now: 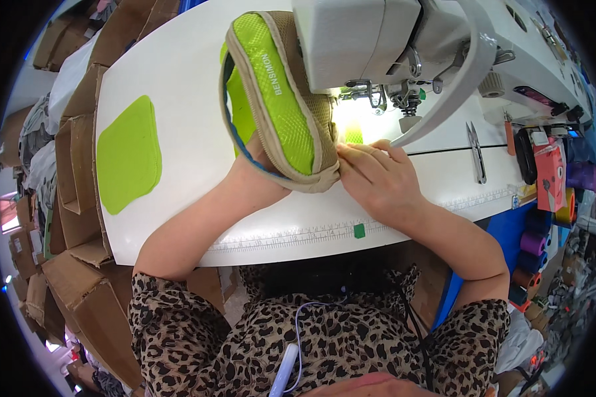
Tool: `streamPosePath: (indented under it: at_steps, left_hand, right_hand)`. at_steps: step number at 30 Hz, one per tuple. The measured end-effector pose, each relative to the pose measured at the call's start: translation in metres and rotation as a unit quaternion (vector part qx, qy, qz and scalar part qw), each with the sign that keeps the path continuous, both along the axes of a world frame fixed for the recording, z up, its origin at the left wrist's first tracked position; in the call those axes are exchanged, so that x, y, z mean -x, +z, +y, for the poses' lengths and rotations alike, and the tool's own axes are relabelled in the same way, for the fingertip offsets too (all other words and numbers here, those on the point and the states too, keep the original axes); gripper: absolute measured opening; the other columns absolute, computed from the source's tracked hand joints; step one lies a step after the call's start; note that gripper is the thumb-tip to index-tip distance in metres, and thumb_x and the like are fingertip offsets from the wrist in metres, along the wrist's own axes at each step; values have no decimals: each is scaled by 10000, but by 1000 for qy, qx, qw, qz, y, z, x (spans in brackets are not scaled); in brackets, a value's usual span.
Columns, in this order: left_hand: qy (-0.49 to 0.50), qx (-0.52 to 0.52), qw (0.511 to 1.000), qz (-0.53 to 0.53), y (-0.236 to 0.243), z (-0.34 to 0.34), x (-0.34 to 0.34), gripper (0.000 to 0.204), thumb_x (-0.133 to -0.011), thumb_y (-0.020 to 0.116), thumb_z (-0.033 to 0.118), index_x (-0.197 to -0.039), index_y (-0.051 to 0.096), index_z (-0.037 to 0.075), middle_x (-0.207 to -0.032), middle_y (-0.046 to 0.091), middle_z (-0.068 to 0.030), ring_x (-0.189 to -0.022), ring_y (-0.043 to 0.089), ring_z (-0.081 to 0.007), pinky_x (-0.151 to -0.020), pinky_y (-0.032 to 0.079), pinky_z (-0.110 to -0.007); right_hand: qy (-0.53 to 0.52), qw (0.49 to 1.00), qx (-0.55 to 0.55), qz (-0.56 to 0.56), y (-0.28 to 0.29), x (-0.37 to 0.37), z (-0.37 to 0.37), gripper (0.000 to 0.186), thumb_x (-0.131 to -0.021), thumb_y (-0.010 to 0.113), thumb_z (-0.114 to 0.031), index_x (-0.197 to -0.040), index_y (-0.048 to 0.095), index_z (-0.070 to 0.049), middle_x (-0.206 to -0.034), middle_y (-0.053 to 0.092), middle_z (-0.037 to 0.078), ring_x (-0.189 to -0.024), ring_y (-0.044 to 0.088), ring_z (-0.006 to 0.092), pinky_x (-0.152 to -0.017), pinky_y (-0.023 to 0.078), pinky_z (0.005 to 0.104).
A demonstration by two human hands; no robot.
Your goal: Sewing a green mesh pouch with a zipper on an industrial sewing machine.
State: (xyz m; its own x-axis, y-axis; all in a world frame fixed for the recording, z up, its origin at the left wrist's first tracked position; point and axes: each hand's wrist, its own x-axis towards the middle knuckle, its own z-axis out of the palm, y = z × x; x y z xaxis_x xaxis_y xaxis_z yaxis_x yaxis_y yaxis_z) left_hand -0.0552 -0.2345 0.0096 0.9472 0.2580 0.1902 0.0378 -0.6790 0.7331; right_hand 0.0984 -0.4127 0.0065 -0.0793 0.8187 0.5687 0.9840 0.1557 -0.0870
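Observation:
A lime-green and beige zippered pouch [279,99] with beige edging and mesh stands tilted against the sewing machine head [357,46]. My left hand [261,173] reaches into its gaping side and holds it from within; those fingers are mostly hidden by the fabric. At the pouch's lower right corner, my right hand [377,175] is closed, fingertips pinching the beige edge just in front of the lit needle area. The presser foot and needle are hidden behind the pouch and the machine. A small green patch [354,135] shows under the lamp light.
Stacked lime-green fabric pieces [129,155] lie on the white table's left side. Thread snips [476,152] rest at the right, near a pink box [549,175] and thread spools [533,243]. A measuring tape [298,233] runs along the front edge. Cardboard boxes [79,284] stand left.

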Motion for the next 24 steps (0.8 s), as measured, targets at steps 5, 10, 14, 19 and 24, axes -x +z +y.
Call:
streamPosePath:
  at_steps: [5,10,14,19,24]
  left_hand:
    - [-17,-43,999,-11,4,2,-3,479,-780,848,169,-1209,659,73,-1170,679,-87,-1085,666,-232,-917,552,-361]
    - [1,-12,1000,0,11,1,-5,479,-778,849,167,-1206,661,67,-1168,679,-90,-1084,667,-236,-913,553,-364]
    - [10,9,1000,4,19,-2,-4,479,-777,849,166,-1205,662,64,-1166,679,-91,-1084,668,-239,-911,554,-366]
    - [-18,7,1000,-4,14,0,-8,475,-807,821,182,-1236,647,72,-1197,657,-91,-1105,643,-241,-936,533,-373]
    - [-39,4,999,-9,10,4,-7,472,-838,792,198,-1267,633,81,-1227,636,-91,-1127,618,-242,-962,512,-379]
  right_hand:
    - [20,999,14,30,3,3,2,258,-739,629,-106,-968,684,0,-941,640,51,-793,566,177,-718,407,353]
    - [9,998,39,56,3,0,-5,242,-714,643,-123,-925,678,-8,-984,644,51,-875,547,200,-739,420,361]
    - [18,996,38,77,7,-2,-4,209,-725,645,-118,-903,660,-8,-1033,659,83,-961,591,220,-816,475,372]
    - [46,992,57,98,4,-1,-2,196,-764,627,-114,-921,637,3,-1096,649,125,-1123,621,267,-982,516,411]
    - [61,988,113,85,9,-5,6,102,-816,606,-113,-876,596,-32,-1113,597,146,-1096,626,275,-1056,485,433]
